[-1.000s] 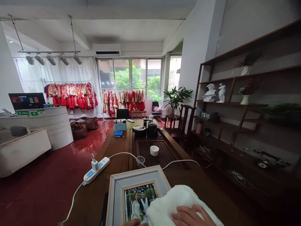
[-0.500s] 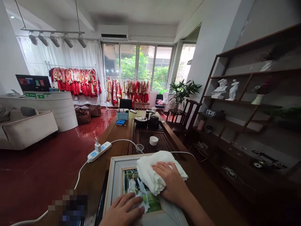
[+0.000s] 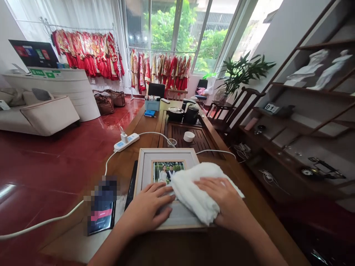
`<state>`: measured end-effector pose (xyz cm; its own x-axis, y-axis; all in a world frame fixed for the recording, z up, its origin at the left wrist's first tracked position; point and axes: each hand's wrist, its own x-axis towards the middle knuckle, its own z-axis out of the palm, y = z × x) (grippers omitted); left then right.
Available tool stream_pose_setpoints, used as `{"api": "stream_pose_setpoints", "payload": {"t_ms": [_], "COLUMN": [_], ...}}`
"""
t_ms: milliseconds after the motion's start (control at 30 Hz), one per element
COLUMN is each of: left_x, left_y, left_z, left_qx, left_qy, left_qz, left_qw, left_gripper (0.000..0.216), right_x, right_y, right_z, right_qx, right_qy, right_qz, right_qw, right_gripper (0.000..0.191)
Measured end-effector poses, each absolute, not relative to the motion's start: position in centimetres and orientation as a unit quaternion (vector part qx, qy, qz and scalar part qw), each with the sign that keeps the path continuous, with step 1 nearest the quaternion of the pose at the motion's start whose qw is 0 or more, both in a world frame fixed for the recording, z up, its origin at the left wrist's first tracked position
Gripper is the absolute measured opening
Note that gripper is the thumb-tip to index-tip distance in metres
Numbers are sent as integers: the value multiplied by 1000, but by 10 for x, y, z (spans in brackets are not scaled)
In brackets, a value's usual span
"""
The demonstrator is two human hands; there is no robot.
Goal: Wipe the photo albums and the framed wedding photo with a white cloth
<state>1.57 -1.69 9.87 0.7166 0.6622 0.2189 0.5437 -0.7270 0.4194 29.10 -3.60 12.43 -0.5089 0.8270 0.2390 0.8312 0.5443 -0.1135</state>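
A picture frame [image 3: 172, 155] with a pale wide border lies face up on the wooden table, a wedding photo [image 3: 163, 171] at its centre. Over the frame's right side spreads a folded white cloth [image 3: 194, 188], which hangs past the edge and hides part of the photo. My right hand [image 3: 224, 195] presses on that cloth and grips it, thumb side down along its near edge. Flat across the lower left of the frame rests my left hand [image 3: 151, 205], fingers apart and pointing toward the cloth, covering the bottom of the photo.
A phone [image 3: 101, 212] lies left of the frame, and a white power strip [image 3: 126, 142] with a cable stands beyond it. Past the frame are a glass [image 3: 172, 143], a white cup [image 3: 189, 136] on a slatted tea tray [image 3: 205, 146], and a dark kettle [image 3: 191, 112]. Shelves [image 3: 288, 88] stand at right.
The view has tipped downward. My right hand and the cloth have slid from the frame's upper right toward its lower right, uncovering the top right corner. My left hand stays on the frame.
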Motion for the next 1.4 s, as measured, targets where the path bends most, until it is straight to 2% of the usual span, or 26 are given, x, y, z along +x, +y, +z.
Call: {"api": "stream_pose_setpoints", "payload": {"t_ms": [133, 333, 467, 733, 900, 1067, 1233, 1400], "left_x": [14, 14, 15, 14, 14, 15, 16, 17], "left_y": [-16, -18, -19, -15, -14, -12, -13, -15], "left_z": [98, 100, 101, 98, 97, 97, 98, 99], "left_qx": [912, 910, 907, 908, 908, 910, 911, 907], "left_qy": [330, 336, 342, 340, 335, 335, 339, 346], "left_qz": [179, 175, 179, 175, 182, 173, 156, 157], "left_qw": [167, 166, 168, 173, 172, 175, 177, 179], "left_gripper": [32, 31, 30, 26, 25, 31, 33, 33], "right_x": [290, 275, 277, 285, 284, 287, 284, 279], "right_y": [15, 58, 41, -47, -63, -18, 45, 54], "right_z": [117, 120, 118, 118, 116, 114, 115, 115], "right_qx": [-482, -510, -507, -475, -485, -495, -518, -526], "right_qy": [-864, -839, -843, -870, -860, -853, -833, -826], "right_qz": [-57, -81, -60, -4, -14, -48, -85, -79], "right_qw": [134, 171, 171, 130, 156, 156, 174, 189], "right_gripper": [52, 42, 40, 49, 48, 52, 44, 42]}}
